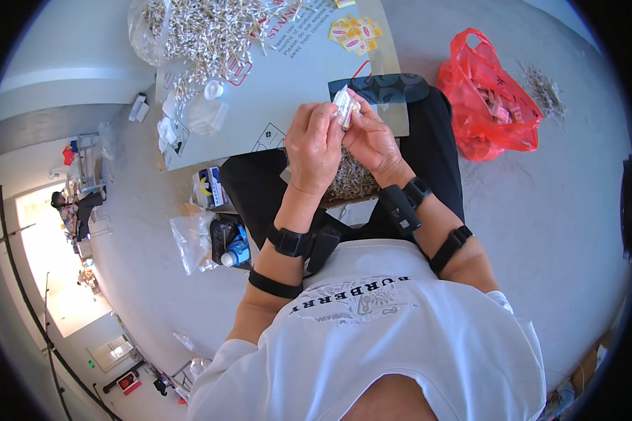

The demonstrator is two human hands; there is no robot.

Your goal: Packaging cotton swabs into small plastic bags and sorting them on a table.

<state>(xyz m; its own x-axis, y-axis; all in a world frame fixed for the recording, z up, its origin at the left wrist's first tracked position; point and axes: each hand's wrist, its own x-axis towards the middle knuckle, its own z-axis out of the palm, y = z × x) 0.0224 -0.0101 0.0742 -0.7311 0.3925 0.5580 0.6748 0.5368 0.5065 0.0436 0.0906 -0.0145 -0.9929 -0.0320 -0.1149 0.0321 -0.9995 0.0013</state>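
Note:
My left hand (312, 144) and my right hand (374, 140) are raised in front of my lap, close together. Between their fingertips they pinch a small white packet (345, 107), standing nearly upright; what is inside is too small to make out. Below the hands, between my knees, rests a box filled with many thin brownish-white sticks (351, 179), partly covered by my wrists. A large heap of thin white sticks (200, 38) lies on the far left of the grey tabletop sheet (288, 98).
Yellow-and-white cards (356, 34) lie at the table's far right. A red plastic bag (481, 133) with pinkish packets stands on the floor to the right, beside a loose pile of sticks (543, 91). At left are a blue bottle (237, 251) and a box (211, 187).

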